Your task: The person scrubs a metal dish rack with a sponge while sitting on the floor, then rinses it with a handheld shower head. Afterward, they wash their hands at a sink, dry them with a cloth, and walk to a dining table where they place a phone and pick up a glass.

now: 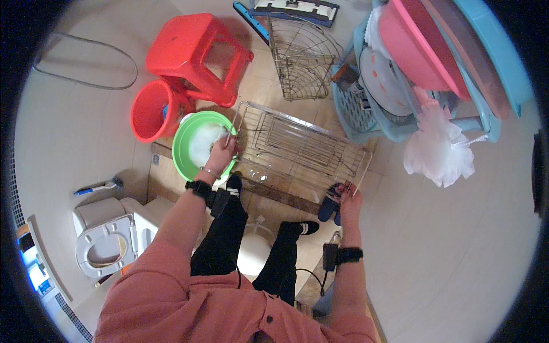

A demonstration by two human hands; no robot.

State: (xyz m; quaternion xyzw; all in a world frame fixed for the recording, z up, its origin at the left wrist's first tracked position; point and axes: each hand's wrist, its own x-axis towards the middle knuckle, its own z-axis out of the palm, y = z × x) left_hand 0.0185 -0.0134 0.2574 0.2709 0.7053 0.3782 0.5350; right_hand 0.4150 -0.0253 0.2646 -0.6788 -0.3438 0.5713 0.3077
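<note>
Metal wire rack [302,143] spans between 2 grips, body extending forward past both, above tiled floor [267,68]. Left grip [222,153] clenched on the rack's left end, over right side of green basin [183,143] with suds. Right grip [350,198] clenched on its right end; dark slippers [328,208] just beside that hand in view.

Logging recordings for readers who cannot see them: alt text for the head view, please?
A person's left hand and right hand grip opposite ends of a metal wire rack. Near the left hand sits a green basin holding white suds, with a red bucket and red stool beyond.
</note>
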